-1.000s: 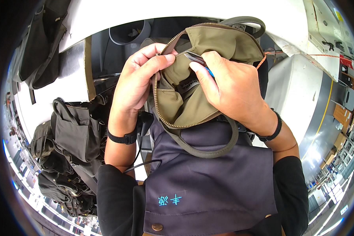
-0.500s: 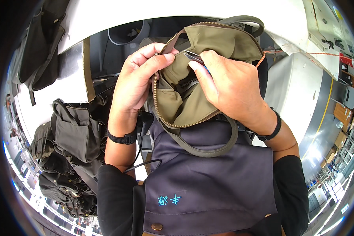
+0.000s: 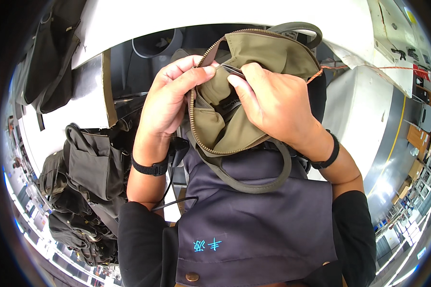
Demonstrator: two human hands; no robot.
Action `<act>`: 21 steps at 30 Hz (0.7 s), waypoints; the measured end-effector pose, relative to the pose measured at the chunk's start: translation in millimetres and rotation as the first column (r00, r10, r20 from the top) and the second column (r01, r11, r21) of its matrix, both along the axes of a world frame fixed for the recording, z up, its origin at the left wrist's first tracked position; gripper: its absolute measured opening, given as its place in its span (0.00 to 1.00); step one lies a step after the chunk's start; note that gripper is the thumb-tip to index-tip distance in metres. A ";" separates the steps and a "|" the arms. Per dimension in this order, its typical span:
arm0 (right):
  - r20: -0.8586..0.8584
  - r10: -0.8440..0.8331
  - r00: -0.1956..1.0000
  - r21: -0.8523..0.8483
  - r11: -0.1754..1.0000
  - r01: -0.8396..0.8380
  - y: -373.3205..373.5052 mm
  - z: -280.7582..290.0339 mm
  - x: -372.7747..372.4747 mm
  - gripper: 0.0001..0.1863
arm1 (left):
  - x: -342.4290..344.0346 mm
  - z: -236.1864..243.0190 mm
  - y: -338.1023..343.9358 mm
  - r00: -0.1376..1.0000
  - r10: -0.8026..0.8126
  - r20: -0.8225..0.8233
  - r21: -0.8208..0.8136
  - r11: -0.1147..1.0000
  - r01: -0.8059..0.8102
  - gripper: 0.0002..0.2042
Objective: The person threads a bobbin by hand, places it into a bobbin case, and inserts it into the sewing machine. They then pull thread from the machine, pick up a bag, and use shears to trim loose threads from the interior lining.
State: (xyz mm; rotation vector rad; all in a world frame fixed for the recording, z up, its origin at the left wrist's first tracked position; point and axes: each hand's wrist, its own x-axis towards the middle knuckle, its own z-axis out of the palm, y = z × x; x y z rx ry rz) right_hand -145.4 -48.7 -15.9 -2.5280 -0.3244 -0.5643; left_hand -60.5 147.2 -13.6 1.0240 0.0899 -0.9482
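Note:
An olive-green handbag (image 3: 268, 45) lies with its zippered mouth wide open, its lining and inner pockets showing. My left hand (image 3: 177, 91) pinches the lining seam beside the brass zipper (image 3: 193, 125) between thumb and forefinger. Inside my right hand (image 3: 277, 98) is a pair of metal thread snips (image 3: 233, 70), the fingers closed round them. Their slim blades point left, close to my left fingertips; whether they touch the fabric or a thread I cannot tell. The near bag handle (image 3: 254, 185) hangs over my dark apron (image 3: 254, 215).
Several dark bags (image 3: 93, 160) are heaped at my left, and another dark bag (image 3: 57, 62) rests on the white table at the far left. Behind the handbag stands a round grey bin (image 3: 157, 43). An orange cord (image 3: 354, 67) stretches off to the right. A black cable (image 3: 175, 203) hangs by my left arm.
The snips' blades have moved slightly left toward my left fingertips and now look closer together. The handbag has shifted very slightly; both hands keep their grip.

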 end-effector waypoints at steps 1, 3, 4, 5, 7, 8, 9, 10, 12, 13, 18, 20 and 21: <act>-0.068 0.016 0.998 0.028 1.000 -0.014 -0.8 0.7 0.2 0.12 | 0.4 -0.5 -0.2 1.000 0.005 0.006 -0.010 1.000 -0.004 0.08; -0.095 0.021 0.995 0.051 0.999 -0.016 -1.3 1.7 1.0 0.12 | 0.3 -1.1 -0.3 1.000 0.003 0.004 0.012 1.000 -0.003 0.08; -0.132 0.024 0.991 0.077 0.997 -0.014 -0.9 1.7 1.6 0.12 | 0.3 -0.9 0.1 1.000 0.005 0.008 0.008 1.000 -0.005 0.08; -0.124 0.029 0.992 0.078 0.997 -0.019 -0.3 1.3 2.2 0.12 | 0.4 -0.5 0.5 1.000 0.008 0.005 0.030 1.000 -0.008 0.08; -0.141 0.013 0.990 0.121 0.993 0.004 1.2 -0.2 3.1 0.12 | 0.4 1.1 1.3 0.999 -0.018 0.029 0.086 0.996 0.016 0.09; -0.140 0.013 0.990 0.124 0.992 0.004 1.5 -1.3 3.9 0.12 | -0.2 2.8 1.9 0.999 -0.024 0.032 0.059 0.998 0.022 0.09; -0.128 0.000 0.992 0.145 0.989 0.019 1.9 -2.7 5.2 0.12 | -1.6 5.6 3.3 0.993 -0.040 0.107 0.145 0.989 0.025 0.11; -0.117 -0.015 0.993 0.168 0.985 0.035 2.5 -3.8 6.0 0.11 | -3.4 9.1 5.0 0.982 -0.065 0.179 0.231 0.973 0.022 0.12; -0.110 -0.014 0.994 0.190 0.981 0.035 4.8 -5.1 6.9 0.11 | -4.7 18.0 11.2 0.921 -0.152 0.359 0.365 0.931 0.011 0.14; -0.101 -0.009 0.995 0.204 0.979 0.029 6.3 -5.2 7.0 0.10 | -4.8 22.6 15.2 0.818 -0.247 0.519 0.478 0.877 -0.039 0.16; -0.150 -0.036 0.988 0.145 0.988 0.058 13.6 -1.7 8.4 0.08 | 4.9 30.8 31.3 0.876 -0.298 0.380 0.477 0.874 0.091 0.16; -0.159 -0.057 0.986 0.152 0.985 0.082 11.8 1.2 9.5 0.08 | 10.4 25.9 31.8 0.910 -0.274 0.311 0.429 0.895 0.123 0.15; -0.158 -0.057 0.986 0.150 0.985 0.081 9.9 2.8 9.6 0.08 | 12.8 22.2 30.8 0.937 -0.243 0.250 0.340 0.928 0.150 0.15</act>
